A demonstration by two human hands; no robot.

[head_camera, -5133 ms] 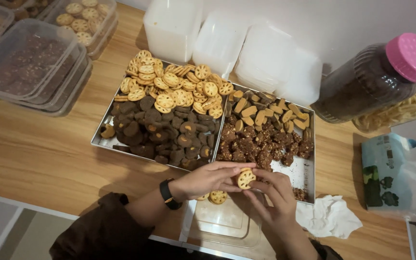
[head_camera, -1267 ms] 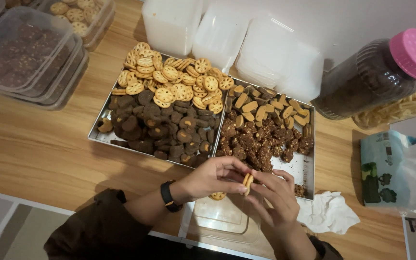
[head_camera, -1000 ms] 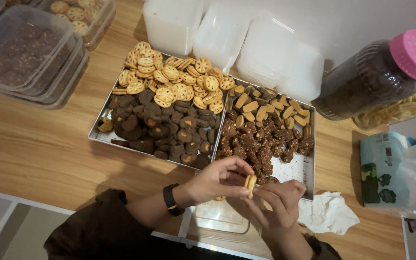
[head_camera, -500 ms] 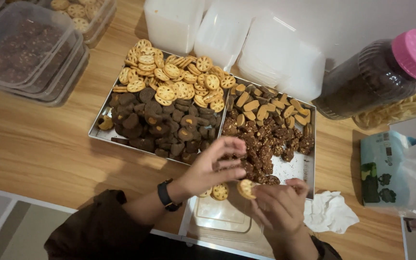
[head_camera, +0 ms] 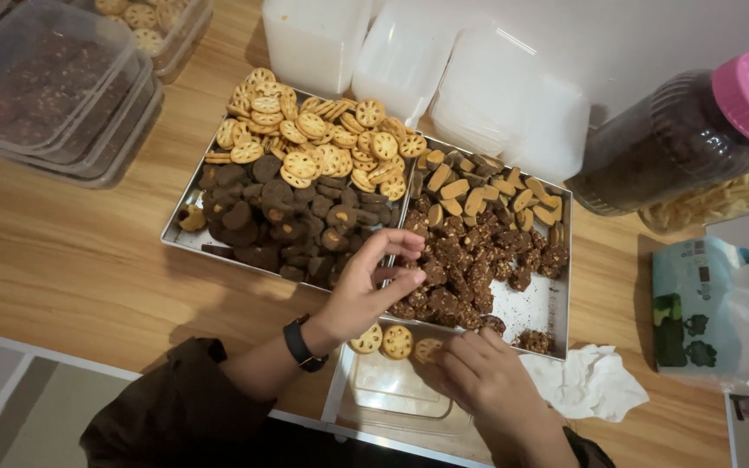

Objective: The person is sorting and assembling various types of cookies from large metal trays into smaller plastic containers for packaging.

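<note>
Meanwhile left hand (head_camera: 366, 290) hovers curled over tray (head_camera: 548, 303), right hand (head_camera: 487, 381) touching cookie (head_camera: 426, 349).

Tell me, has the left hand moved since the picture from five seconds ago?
Yes. The left hand has gone up from the clear container to the right metal tray, over the dark cookies.

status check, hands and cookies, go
Left hand reaching into the metal tray, fingers pinched over dark clusters. Right hand setting round lattice cookies in the clear container. Nothing blocking.
</note>
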